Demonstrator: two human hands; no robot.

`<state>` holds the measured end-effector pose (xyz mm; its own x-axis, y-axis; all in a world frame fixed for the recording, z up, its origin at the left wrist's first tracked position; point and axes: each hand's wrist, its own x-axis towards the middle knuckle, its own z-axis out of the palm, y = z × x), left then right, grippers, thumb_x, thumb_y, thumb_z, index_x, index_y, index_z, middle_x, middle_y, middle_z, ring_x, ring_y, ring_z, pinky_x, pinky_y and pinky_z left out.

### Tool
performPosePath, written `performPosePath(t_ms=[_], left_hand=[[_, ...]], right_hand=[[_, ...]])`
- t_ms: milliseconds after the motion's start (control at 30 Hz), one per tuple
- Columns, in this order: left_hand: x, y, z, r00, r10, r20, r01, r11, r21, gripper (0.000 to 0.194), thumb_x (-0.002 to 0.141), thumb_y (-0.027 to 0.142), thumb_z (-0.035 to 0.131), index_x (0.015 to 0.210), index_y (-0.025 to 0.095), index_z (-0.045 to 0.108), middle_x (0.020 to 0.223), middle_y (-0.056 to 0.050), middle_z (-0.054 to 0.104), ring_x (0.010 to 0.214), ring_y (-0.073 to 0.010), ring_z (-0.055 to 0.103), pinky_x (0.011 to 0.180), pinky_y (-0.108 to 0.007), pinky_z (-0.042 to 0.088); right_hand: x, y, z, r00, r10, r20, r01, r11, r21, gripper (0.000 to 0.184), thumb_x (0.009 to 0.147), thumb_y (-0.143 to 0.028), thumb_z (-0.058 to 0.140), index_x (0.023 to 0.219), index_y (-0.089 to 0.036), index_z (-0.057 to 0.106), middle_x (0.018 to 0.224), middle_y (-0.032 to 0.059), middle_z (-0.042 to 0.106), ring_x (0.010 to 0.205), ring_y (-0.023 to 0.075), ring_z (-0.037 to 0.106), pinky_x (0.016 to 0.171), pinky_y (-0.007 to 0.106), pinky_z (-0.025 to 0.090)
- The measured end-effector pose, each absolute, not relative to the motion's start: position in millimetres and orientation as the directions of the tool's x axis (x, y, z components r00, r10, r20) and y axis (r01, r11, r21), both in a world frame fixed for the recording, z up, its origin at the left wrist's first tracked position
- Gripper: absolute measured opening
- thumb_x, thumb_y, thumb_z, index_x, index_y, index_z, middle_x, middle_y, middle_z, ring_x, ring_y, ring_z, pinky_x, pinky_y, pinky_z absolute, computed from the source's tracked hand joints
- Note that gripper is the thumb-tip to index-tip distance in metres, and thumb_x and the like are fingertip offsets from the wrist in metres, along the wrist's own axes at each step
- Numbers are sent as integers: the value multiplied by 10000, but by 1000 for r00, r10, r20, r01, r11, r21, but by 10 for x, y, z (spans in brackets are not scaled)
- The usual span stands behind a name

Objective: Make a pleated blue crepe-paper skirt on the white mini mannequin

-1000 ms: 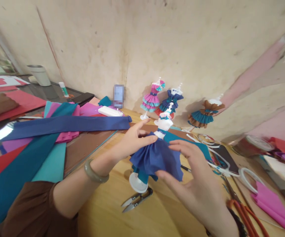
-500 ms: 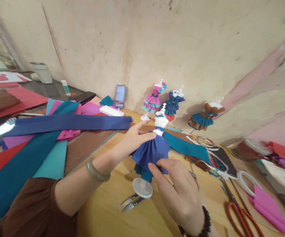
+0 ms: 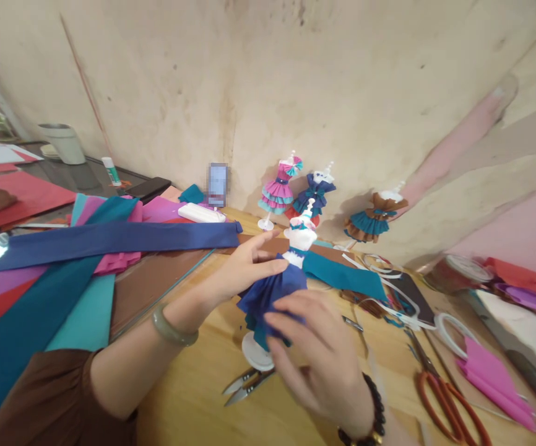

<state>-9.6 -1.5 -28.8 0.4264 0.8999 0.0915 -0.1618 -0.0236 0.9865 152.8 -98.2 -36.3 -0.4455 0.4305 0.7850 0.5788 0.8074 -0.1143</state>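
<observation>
A small white mannequin (image 3: pixel 301 235) on a round white base (image 3: pixel 255 352) wears a dark blue pleated paper skirt (image 3: pixel 268 292) over a teal layer. My left hand (image 3: pixel 242 270) pinches the skirt at the mannequin's waist, thumb and forefinger closed on the paper. In front of the skirt, my right hand (image 3: pixel 317 356) has its fingers curled round the blue folds and covers the skirt's right side. Small thread snips (image 3: pixel 244 384) lie on the wooden table (image 3: pixel 194 396) just below the base.
Three finished paper-dress mannequins (image 3: pixel 278 191) stand by the wall. Long strips of blue, teal, pink and brown paper (image 3: pixel 110 238) cover the left. Orange-handled scissors (image 3: pixel 449 396), white tape rolls (image 3: pixel 453 331) and pink paper (image 3: pixel 491 375) lie right. A glue stick (image 3: pixel 110 170) and cup (image 3: pixel 64 142) are far left.
My right hand has gone from open at the skirt's hem to closed over its front. The mannequin has tilted and shifted slightly left.
</observation>
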Motion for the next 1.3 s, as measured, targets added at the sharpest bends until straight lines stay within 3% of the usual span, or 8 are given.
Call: performPosePath(t_ms=[100, 167, 300, 467, 667, 867, 1133, 1300], left_hand=[[-131, -37, -280, 579, 808, 111, -185, -3, 983, 890, 788, 310, 801, 1548, 219, 345, 1053, -78, 740, 930, -197, 691, 782, -273, 506], [-144, -56, -264, 618, 779, 105, -181, 11, 983, 937, 773, 319, 822, 1559, 234, 321, 1048, -73, 751, 914, -197, 696, 770, -272, 503], [-144, -64, -260, 643, 761, 83, -180, 45, 983, 1008, 733, 312, 861, 1566, 231, 299, 1083, -88, 758, 1004, -231, 691, 840, -301, 500], [-150, -45, -262, 707, 705, 57, -199, 121, 972, 1015, 703, 295, 886, 1543, 198, 324, 966, -69, 763, 882, -201, 700, 772, -280, 482], [-175, -20, -256, 738, 674, 45, -179, 131, 975, 1065, 688, 315, 898, 1551, 183, 288, 918, -56, 751, 751, -145, 660, 676, -231, 424], [-204, -9, -254, 761, 646, 55, -168, 113, 979, 1106, 730, 297, 873, 1595, 251, 185, 996, -76, 760, 865, -199, 710, 740, -270, 476], [-218, -22, -190, 769, 632, 97, -267, 179, 947, 1288, 642, 204, 905, 1589, 425, 60, 1491, -148, 540, 1212, -272, 646, 927, -374, 526], [-228, 55, -273, 679, 703, 212, -256, -44, 966, 886, 647, 203, 899, 1400, 328, 449, 1511, -144, 483, 1310, -279, 546, 1012, -424, 457]], right_hand=[[1672, -877, -340, -26, 581, 814, 633, 639, -436, 299, 889, -173, 650, 1172, -244, 582, 1106, 85, 649, 1060, 240, 606, 953, 450, 485], [1771, -789, -354, 182, 737, 650, 529, 484, -697, 474, 847, -338, 733, 1275, -276, 540, 1239, 105, 628, 1168, 282, 589, 999, 508, 469], [1861, -701, -360, 60, 948, 312, 195, 296, -935, 592, 794, -501, 770, 1310, -294, 565, 1337, 98, 649, 1234, 296, 600, 1042, 517, 471], [1802, -751, -315, 16, 954, 299, 118, 296, -948, 292, 864, -445, 731, 1121, -310, 701, 1201, 36, 743, 1130, 247, 668, 1053, 446, 471], [1792, -762, -340, 23, 946, 323, 121, 318, -940, 270, 858, -422, 747, 1100, -309, 711, 1148, 29, 757, 1064, 225, 684, 978, 382, 520], [1808, -772, -381, 25, 937, 348, 199, 337, -920, 315, 879, -449, 715, 1134, -265, 689, 1155, 68, 745, 1038, 245, 684, 955, 418, 530], [1796, -798, -410, -1, 903, 429, 283, 411, -866, 288, 896, -430, 695, 1135, -271, 670, 1193, 74, 709, 1095, 266, 642, 973, 462, 498], [1778, -794, -412, 45, 912, 407, 293, 378, -878, 307, 877, -446, 707, 1124, -269, 663, 1163, 72, 717, 1087, 275, 635, 978, 482, 481]])
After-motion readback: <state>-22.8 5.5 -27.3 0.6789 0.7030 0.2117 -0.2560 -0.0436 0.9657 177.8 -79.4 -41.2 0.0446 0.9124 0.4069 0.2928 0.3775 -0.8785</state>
